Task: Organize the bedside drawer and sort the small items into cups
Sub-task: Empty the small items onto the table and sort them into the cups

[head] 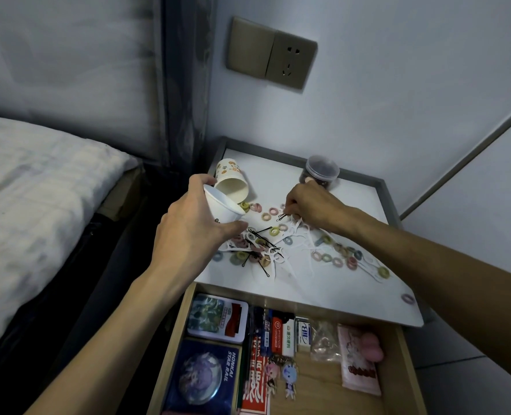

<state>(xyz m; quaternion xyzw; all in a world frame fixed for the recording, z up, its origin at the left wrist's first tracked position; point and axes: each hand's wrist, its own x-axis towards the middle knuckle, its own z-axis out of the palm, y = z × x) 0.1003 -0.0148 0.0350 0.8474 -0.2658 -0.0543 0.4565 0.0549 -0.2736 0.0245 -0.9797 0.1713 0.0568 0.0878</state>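
So the bed (38, 205) takes up the whole left side, and squeezed next to it is the nightstand (323, 295) with a white top and a grey raised rim. Its drawer (317, 390) is pulled open toward the camera, packed with a tin (218, 319), a blue Honkai Star Rail box (203, 375), some flat packs, two little keychain figures (281, 375) and a pink packet (359, 363). The left hand (188, 223) has its fingers wrapped round a white paper cup (222, 209), tipped on its side above the left part of the pile, mouth pointing toward the back right. Just behind it a second paper cup (231, 181), printed, lies on its side on the top. A clear lidded jar (321, 172) stands upright at the back. The right hand (308, 205) is just in front of that jar, fingertips bunched and pinching a black hairpin (282, 217) right at the surface. Everything else to sort is spread across the nightstand top: pastel hair ties (338, 260), white floss picks (302, 235) and more black pins (260, 235), all tangled together between the two hands and trailing off to the right edge.
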